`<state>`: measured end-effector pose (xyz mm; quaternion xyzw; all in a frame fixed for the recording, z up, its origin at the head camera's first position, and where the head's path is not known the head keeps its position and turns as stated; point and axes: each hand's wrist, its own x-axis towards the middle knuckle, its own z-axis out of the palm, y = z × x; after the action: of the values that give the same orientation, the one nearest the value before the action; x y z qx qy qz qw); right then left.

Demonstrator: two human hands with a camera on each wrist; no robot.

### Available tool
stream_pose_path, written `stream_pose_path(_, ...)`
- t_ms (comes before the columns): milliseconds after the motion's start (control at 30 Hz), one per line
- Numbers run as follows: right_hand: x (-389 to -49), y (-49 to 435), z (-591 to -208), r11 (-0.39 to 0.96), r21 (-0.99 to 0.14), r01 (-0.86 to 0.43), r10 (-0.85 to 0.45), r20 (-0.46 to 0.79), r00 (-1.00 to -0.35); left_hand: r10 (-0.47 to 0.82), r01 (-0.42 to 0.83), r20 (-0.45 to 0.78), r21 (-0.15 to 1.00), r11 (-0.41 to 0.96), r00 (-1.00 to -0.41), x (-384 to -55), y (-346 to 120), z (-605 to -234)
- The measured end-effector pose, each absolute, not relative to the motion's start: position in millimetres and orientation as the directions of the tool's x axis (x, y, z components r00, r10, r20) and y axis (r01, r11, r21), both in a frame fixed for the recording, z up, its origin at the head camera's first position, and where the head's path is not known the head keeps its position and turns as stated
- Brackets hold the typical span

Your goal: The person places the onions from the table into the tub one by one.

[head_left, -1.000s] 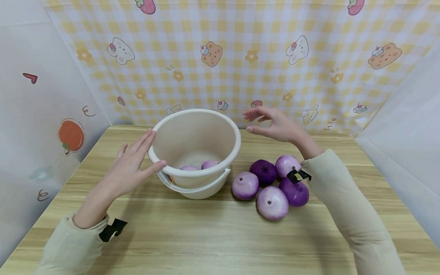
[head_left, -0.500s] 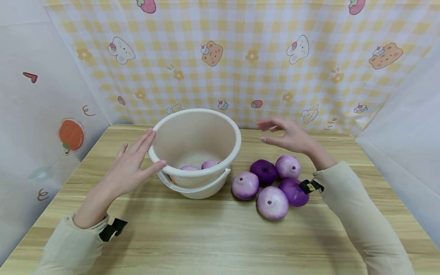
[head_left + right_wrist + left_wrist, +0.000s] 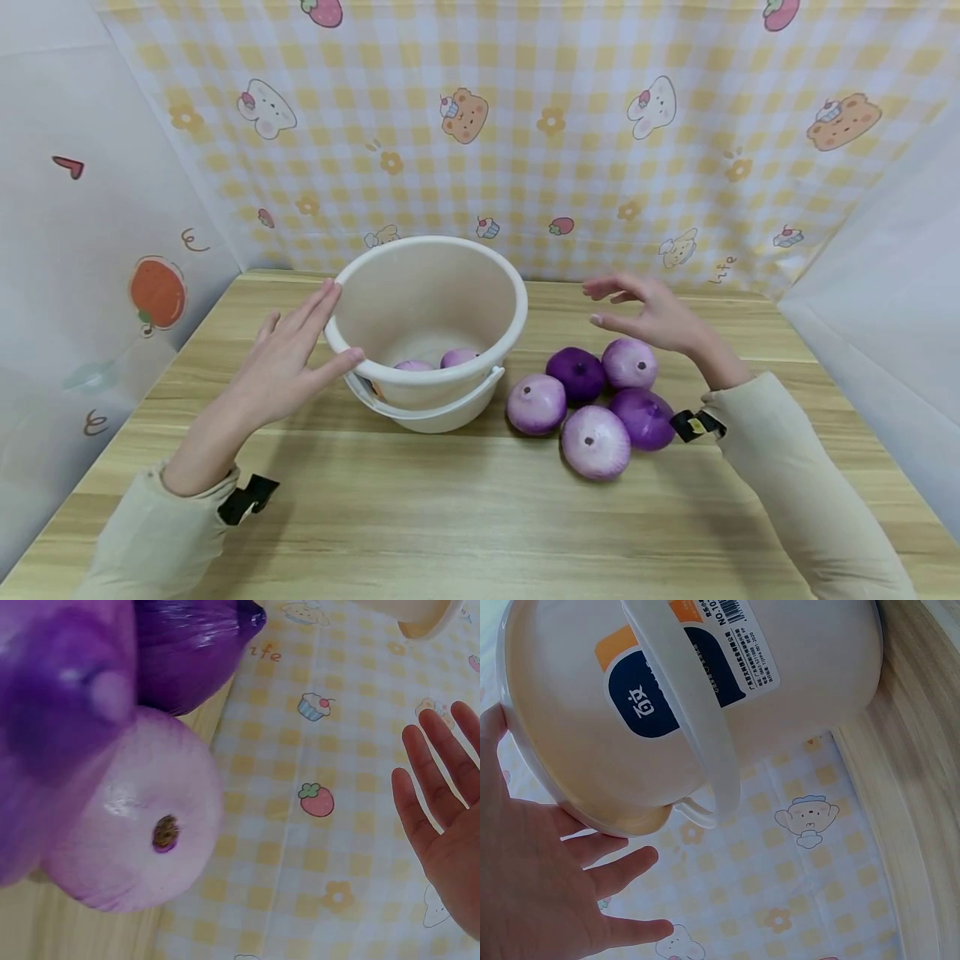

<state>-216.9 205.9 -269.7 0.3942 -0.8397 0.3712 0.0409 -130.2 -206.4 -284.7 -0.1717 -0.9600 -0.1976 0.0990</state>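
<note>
A cream plastic bucket (image 3: 442, 400) stands on the table, its handle hanging down over the front. Two onions (image 3: 459, 357) show at its bottom, partly hidden by the near rim. My left hand (image 3: 281, 375) rests on the bucket's left rim with fingers straight and spread; the left wrist view has this hand (image 3: 547, 885) beside the labelled wall. Over the back right of the table, my right hand (image 3: 648, 317) hovers with relaxed fingers and nothing in it. Just below and left of it lie several purple onions, among them a pale one (image 3: 596, 442) and a dark one (image 3: 575, 375).
The wooden table (image 3: 420, 517) ends at a yellow checked cloth (image 3: 510, 167) hung behind it. White sheets (image 3: 90, 233) close off the left and right sides. A black strap (image 3: 697, 425) sits on the right cuff, beside the onions.
My right hand has moved right and down, from beside the bucket's rim toward the back of the onions. My left hand and the bucket have stayed put.
</note>
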Motion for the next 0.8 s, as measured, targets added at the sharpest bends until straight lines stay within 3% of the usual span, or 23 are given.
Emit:
stream_pose_path(433, -213, 228, -289, 0.465, -0.607, -0.644, -0.57, 0.352, -0.743, 0.294, 0.375, 0.262, 0.354, 0.857, -0.919, -132, -207, -284)
stream_pose_path(667, -227, 255, -319, 0.523, -0.579, -0.626, -0.542, 0.34, -0.768, 0.299, 0.38, 0.262, 0.356, 0.853, -0.917, -135, -209, -284)
stream_pose_path(800, -217, 253, -312, 0.546, -0.58, -0.605, -0.523, 0.328, -0.787, 0.3, 0.379, 0.259, 0.353, 0.855, -0.918, -136, -209, -284)
